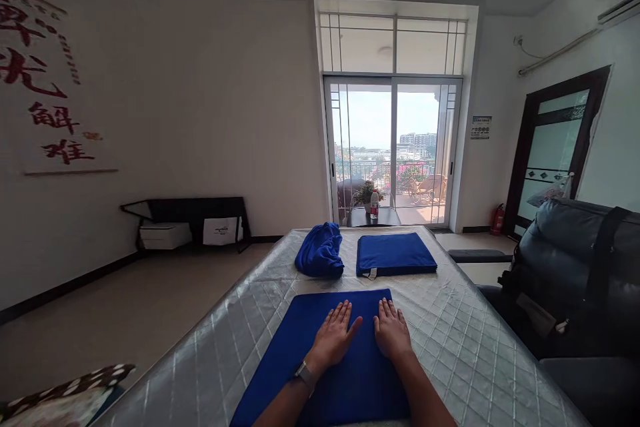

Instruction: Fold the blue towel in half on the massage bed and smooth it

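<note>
A blue cloth (280, 353) lies spread flat in front of me on the quilted, pale table cover (460, 333). My left hand (336, 333) rests palm down on its middle, fingers stretched out and thumb apart; a watch is on that wrist. Palm down near the cloth's right edge lies my right hand (393, 330), its fingers also straight. Beyond the hands, a crumpled blue cloth bundle (320, 250) sits at the left. A neatly folded stack of blue cloth (397, 253) with a small white tag is to its right.
A black padded chair (580, 280) stands close on the right. Behind the far table edge is a small dark table (360, 217) with a bottle (374, 203) and a plant. A dark bench (195, 210) with white boxes is by the left wall.
</note>
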Available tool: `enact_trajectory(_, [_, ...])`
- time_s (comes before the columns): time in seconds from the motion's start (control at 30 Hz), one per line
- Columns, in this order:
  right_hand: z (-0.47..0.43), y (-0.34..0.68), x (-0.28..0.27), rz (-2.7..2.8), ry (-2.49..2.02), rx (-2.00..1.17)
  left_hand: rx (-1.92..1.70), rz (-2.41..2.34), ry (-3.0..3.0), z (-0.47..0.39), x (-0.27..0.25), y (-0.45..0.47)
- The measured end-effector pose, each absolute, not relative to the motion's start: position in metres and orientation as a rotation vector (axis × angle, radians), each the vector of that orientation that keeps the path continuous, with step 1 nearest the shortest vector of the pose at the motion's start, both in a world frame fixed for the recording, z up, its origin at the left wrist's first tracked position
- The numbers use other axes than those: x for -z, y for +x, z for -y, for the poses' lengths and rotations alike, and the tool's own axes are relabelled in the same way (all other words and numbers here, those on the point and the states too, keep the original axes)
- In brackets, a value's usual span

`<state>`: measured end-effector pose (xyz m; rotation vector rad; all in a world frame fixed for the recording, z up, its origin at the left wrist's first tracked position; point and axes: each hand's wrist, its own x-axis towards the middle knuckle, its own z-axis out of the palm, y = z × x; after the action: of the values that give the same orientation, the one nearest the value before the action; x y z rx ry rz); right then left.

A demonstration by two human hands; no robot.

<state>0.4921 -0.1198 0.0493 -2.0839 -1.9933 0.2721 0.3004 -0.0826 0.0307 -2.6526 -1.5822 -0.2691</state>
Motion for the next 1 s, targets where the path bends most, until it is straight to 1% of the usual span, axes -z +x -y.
enact_trajectory(0.17, [0.121,0.492,-0.051,1.992,-2.095,-0.274,0.256,1.827,-2.509,0.069,-0.030,0.230])
enact_trajectory(0.27, [0.122,0.492,-0.051,1.998,-2.106,-0.241,0.266,1.903,-2.449,0.067,-0.028,0.208])
enact_trajectory(0.63, [0.118,0.492,-0.048,2.037,-2.182,-0.163,0.550,1.968,-2.360,0.050,-0.015,0.182])
enact_trajectory(0.8, [0.117,0.493,-0.046,2.113,-2.220,-0.110,0.569,2.077,-2.301,0.051,-0.021,0.179])
enact_trajectory(1.0, [0.103,0.500,-0.064,2.177,-2.231,-0.026,0.661,2.063,-2.313,0.053,-0.022,0.183])
